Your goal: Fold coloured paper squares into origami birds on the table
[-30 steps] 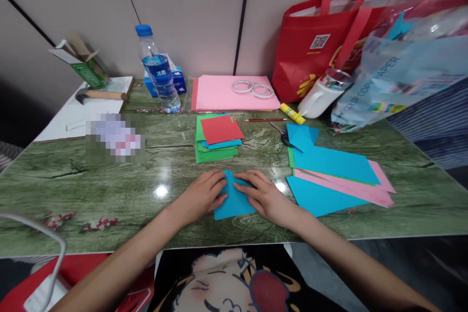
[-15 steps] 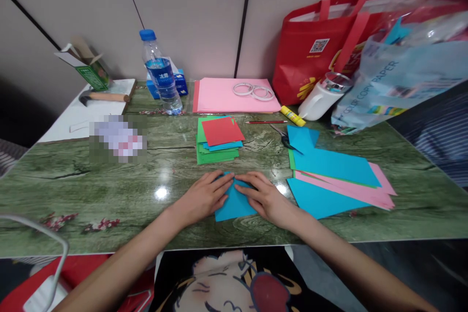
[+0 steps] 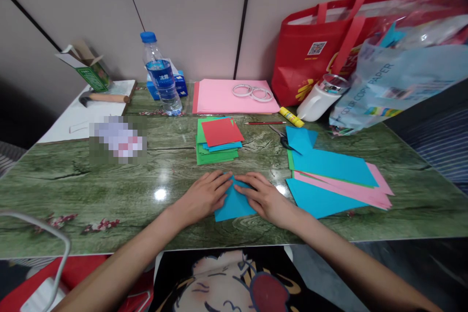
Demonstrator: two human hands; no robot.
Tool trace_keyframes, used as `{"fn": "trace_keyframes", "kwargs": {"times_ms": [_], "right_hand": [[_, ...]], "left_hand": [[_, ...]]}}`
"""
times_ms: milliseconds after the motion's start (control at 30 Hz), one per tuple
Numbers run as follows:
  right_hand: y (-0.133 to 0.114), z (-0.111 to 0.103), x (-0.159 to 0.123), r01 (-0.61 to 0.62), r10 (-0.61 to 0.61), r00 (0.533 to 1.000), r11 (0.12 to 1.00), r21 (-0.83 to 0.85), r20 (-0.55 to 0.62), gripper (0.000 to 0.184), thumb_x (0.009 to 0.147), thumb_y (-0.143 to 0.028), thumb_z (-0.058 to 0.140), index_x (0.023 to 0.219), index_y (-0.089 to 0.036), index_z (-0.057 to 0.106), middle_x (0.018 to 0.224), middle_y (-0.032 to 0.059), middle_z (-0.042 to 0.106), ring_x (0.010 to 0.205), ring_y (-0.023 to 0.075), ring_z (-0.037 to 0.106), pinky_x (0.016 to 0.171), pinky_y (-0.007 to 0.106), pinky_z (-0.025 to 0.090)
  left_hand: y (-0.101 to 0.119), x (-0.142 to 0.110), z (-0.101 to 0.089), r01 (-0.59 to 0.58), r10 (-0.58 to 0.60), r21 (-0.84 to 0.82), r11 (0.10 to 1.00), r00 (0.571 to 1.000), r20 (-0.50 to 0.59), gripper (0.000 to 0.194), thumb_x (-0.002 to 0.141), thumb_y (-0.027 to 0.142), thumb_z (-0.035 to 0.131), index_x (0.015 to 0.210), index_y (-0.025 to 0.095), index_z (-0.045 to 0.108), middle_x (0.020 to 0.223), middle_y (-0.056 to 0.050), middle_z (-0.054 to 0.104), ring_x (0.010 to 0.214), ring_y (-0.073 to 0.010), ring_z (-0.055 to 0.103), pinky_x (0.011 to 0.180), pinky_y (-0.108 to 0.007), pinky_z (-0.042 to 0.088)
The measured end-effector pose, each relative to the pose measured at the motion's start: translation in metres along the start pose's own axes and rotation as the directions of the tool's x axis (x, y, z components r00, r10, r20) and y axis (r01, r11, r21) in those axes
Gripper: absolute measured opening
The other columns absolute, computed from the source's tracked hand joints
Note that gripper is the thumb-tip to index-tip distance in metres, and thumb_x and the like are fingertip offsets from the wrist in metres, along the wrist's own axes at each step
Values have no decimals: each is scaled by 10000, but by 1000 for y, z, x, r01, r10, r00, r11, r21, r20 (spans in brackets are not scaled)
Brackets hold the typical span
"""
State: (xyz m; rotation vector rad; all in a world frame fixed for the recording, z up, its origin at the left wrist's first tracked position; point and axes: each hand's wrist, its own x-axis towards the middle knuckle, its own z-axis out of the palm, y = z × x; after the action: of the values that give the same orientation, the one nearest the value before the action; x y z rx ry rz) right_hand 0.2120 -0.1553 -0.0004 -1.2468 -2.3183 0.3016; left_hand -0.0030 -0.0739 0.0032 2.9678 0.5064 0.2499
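A piece of blue paper (image 3: 236, 204) lies flat on the table in front of me, its upper part narrowing between my hands. My left hand (image 3: 204, 194) rests on its left edge, fingers stretched out and tips near the paper's top. From the other side my right hand (image 3: 266, 197) lies over the right edge, fingers spread and pointing left. The two hands' fingertips almost meet, and they cover part of the paper, so any crease under them is hidden. Just beyond sits a stack of red, blue and green paper squares (image 3: 221, 131).
Blue strips (image 3: 336, 165) and pink strips (image 3: 383, 179) lie right, beside scissors (image 3: 285, 141). Farther back are a pencil (image 3: 265, 123), glue stick (image 3: 291, 117), pink sheets (image 3: 215, 97), white mug (image 3: 316, 102) and red bag (image 3: 292, 58). A water bottle (image 3: 161, 75) and hammer (image 3: 106, 98) stand left.
My hands and the blue paper stay almost where they were. The view has shifted very slightly; nothing was picked up or let go.
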Motion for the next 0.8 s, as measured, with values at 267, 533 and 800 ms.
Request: {"fn": "trace_keyframes", "kwargs": {"times_ms": [267, 533, 800], "right_hand": [[-1, -10, 4, -56, 52, 998, 993, 104, 44, 408, 865, -125, 436, 1272, -154, 434, 1232, 124, 537, 1179, 229, 418, 955, 456, 445], [14, -20, 12, 36, -50, 994, 990, 136, 97, 400, 865, -89, 409, 1243, -187, 497, 1201, 117, 549, 1138, 214, 479, 923, 439, 466], [18, -23, 13, 68, -80, 988, 993, 94, 131, 399, 861, -87, 420, 1237, -186, 510, 1179, 110, 547, 1129, 212, 477, 933, 420, 454]], "left_hand": [[4, 1, -7, -32, 28, 69, 997, 998, 55, 404, 879, 199, 428, 1275, 119, 446, 1346, -139, 458, 1195, -293, 436, 927, -438, 413], [2, -1, -7, -33, 30, 51, 998, 997, 72, 401, 898, 208, 396, 1293, 146, 432, 1354, -146, 442, 1213, -276, 410, 945, -435, 398], [0, -1, -8, -20, 22, -34, 999, 999, 32, 409, 861, 191, 463, 1270, 178, 467, 1321, -126, 478, 1193, -278, 424, 948, -461, 409]]}}
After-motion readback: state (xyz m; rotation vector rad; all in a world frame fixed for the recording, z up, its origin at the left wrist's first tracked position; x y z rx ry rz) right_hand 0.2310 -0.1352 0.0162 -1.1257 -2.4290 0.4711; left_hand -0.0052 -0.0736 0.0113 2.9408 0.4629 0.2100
